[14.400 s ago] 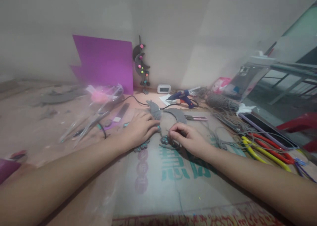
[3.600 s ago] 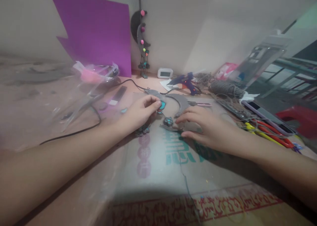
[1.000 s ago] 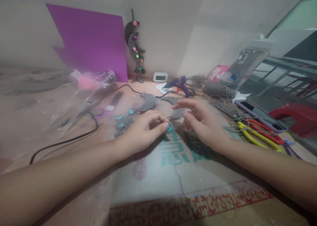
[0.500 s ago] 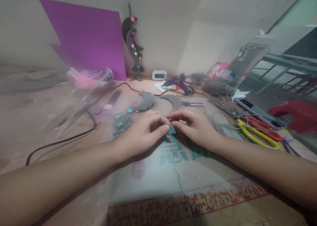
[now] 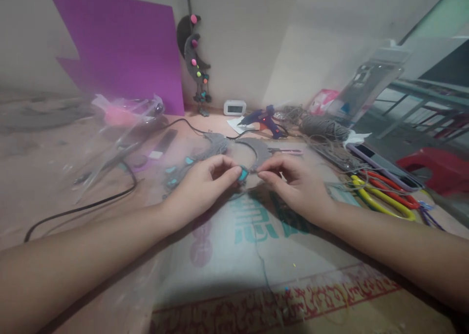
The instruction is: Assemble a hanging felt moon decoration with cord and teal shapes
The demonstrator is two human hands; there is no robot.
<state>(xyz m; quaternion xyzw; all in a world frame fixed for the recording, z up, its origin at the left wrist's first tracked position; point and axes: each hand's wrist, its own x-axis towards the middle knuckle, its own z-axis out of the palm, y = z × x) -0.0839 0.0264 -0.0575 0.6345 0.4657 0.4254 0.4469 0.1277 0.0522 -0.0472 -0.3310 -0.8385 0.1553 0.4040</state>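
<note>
My left hand (image 5: 203,187) pinches a small teal bead (image 5: 243,175) between thumb and forefinger, just above the clear plastic sheet (image 5: 227,256). My right hand (image 5: 296,185) is closed in a pinch right beside the bead, on something thin that I cannot make out, perhaps a grey thread. A grey felt crescent (image 5: 261,151) and a grey yarn tassel (image 5: 216,146) lie just behind the hands. More teal beads on grey cord (image 5: 176,173) lie to the left of my left hand.
A purple sheet (image 5: 124,51) and a grey hanging moon ornament (image 5: 194,55) lean on the back wall. A blue glue gun (image 5: 262,120), a white clock (image 5: 234,108), a grey yarn ball (image 5: 322,127), yellow and red pliers (image 5: 384,199) and a black cable (image 5: 84,207) surround the hands.
Both hands have lifted slightly and moved away from me with the teal bead. My right hand, open a second ago, has closed into a pinch next to the bead.
</note>
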